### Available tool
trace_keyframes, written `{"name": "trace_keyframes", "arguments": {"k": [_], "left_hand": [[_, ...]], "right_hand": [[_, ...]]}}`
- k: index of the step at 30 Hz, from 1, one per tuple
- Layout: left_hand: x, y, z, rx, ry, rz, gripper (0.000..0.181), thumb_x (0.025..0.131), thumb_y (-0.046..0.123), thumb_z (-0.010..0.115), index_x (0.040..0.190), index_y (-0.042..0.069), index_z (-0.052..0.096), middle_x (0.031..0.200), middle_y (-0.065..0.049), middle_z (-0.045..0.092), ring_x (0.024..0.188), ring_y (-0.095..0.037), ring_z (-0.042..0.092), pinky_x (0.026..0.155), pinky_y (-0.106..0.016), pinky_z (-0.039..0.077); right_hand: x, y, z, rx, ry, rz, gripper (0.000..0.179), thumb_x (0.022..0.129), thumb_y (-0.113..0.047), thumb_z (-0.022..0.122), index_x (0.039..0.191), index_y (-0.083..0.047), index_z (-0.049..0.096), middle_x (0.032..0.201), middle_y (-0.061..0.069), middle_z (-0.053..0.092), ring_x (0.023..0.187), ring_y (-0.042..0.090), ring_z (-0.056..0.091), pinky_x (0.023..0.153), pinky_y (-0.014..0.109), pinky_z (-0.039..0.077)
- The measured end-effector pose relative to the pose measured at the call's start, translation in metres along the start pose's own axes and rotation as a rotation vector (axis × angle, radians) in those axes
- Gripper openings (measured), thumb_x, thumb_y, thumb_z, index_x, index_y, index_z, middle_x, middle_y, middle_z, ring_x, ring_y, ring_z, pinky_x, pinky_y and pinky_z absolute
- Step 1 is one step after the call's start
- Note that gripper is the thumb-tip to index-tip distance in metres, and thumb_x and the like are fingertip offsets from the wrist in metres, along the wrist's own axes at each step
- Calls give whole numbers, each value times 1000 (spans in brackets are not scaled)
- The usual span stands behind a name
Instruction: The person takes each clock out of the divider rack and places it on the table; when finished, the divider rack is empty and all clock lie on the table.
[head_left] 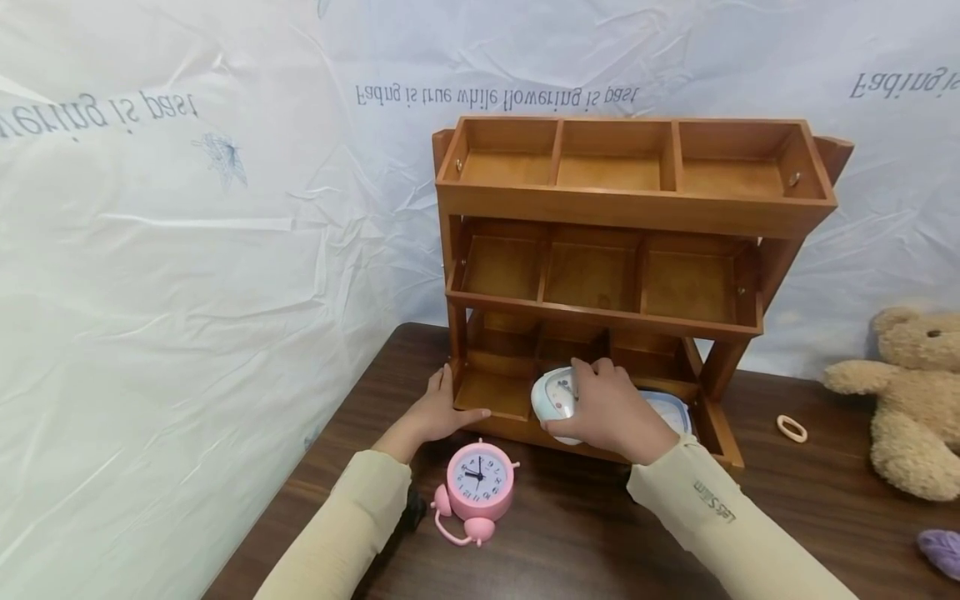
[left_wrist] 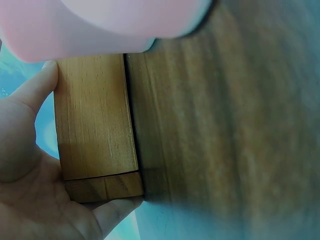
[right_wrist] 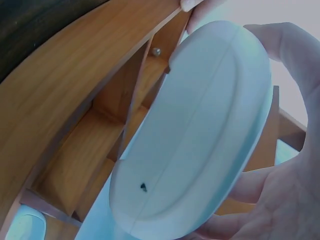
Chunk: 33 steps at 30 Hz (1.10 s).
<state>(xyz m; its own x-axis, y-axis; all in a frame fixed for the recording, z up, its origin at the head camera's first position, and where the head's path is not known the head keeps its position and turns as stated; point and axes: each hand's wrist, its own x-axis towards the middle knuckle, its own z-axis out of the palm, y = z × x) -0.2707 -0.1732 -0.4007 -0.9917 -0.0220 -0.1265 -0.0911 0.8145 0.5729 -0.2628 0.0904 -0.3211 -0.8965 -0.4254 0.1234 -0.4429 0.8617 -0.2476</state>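
My left hand (head_left: pixel 431 412) grips the lower left corner of a three-tier wooden rack (head_left: pixel 633 208). In the left wrist view, its thumb and fingers span the end of the front board (left_wrist: pixel 95 120). My right hand (head_left: pixel 613 410) holds a rounded white and pale blue object (head_left: pixel 553 396) over the middle of the bottom tier. Seen from the right wrist, the object (right_wrist: pixel 195 130) shows a smooth side with a seam and a small dark mark. A blue-rimmed white item (head_left: pixel 670 408) sits in the right bottom compartment, partly behind my right hand.
A pink twin-bell alarm clock (head_left: pixel 480 483) lies in front of the rack, close to my left wrist. On the right are a wooden ring (head_left: pixel 792 428), a teddy bear (head_left: pixel 911 400) and a purple object (head_left: pixel 941 552). White printed sheeting (head_left: pixel 247 250) hangs behind and at left.
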Motion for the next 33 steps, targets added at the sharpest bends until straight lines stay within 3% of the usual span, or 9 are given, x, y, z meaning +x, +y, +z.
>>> {"name": "trace_keyframes", "arguments": {"k": [9,33], "left_hand": [[0,0,0,5,-4,2,115,85,60,68,158,0,3,163,-23,8,138,-45,37,107,-57,38],[1,2,-1,-1,-9,-2,115,84,60,68,158,1,3,163,-22,7,140,-44,35,109,-55,36]], "right_hand": [[-24,-3,-2,5,29,-37,101,68,-56,82,139,8,48,121,29,55,106,41,54,84,54,50],[-72,-3,21,64,-36,-62,99,61,-51,88,139,-1,52,118,17,56,100,27,54,81,44,50]]}}
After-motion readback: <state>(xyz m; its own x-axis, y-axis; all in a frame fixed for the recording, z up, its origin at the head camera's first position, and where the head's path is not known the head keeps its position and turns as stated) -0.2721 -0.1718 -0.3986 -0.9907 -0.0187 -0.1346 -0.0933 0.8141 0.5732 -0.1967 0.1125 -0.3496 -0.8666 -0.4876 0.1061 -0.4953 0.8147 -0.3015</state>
